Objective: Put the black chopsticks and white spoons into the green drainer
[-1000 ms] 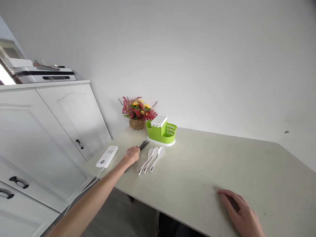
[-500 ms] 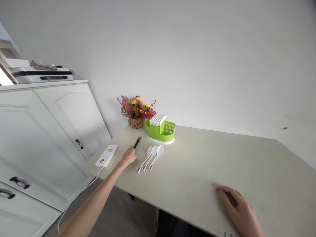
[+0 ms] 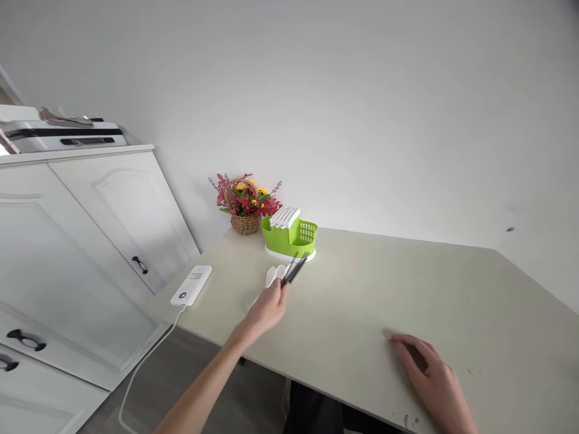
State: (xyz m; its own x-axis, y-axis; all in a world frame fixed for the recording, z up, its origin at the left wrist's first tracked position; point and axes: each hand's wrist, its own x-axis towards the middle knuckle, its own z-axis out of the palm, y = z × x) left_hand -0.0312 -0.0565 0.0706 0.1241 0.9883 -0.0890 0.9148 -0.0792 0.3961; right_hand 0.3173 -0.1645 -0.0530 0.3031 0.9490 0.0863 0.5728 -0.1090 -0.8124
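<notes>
My left hand (image 3: 268, 307) is closed round a small bundle of slim black chopsticks (image 3: 294, 271), blurred by motion, with their tips pointing up and away to the right. Beneath and behind that hand lie several white spoons (image 3: 270, 276); their bowls show, while the handles are mostly covered. Just past the chopstick tips stands a green cutlery basket (image 3: 283, 243) with a white slotted top and white base, its right compartment facing up. On the right, my right hand (image 3: 432, 377) rests on the table with nothing in it, thumb and fingers apart in a loose curve.
The pale table (image 3: 353, 301) meets the wall at the back. A wicker basket of artificial flowers (image 3: 245, 223) stands behind the cutlery basket. At the left lies a white power bank (image 3: 192, 286), its cable (image 3: 149, 355) hanging over the edge. White cabinets (image 3: 104, 241) adjoin on the left.
My left hand has carried the chopsticks to the right, from beside the spoons to over them. My right hand stays on the table. The view has shifted slightly.
</notes>
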